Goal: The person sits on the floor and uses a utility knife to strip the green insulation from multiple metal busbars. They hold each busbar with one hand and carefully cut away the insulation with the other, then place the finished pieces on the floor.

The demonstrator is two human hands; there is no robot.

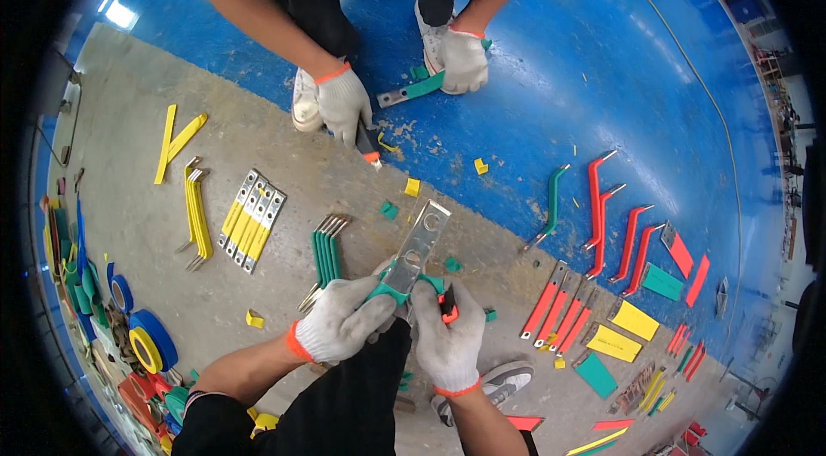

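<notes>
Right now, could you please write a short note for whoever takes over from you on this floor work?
Left hand: gloved, grip closed on the flat metal bar at its green-sleeved lower end.
Right hand: gloved, holding a small red-and-black cutter against that green sleeve.
Done, by the look of it: the bar's upper part is bare metal; green scraps lie around.
Left: green sleeve remains at the lower end.
Nearby: green bars to the left, red bars to the right. A second person's gloved hands work opposite on another bar.
</notes>
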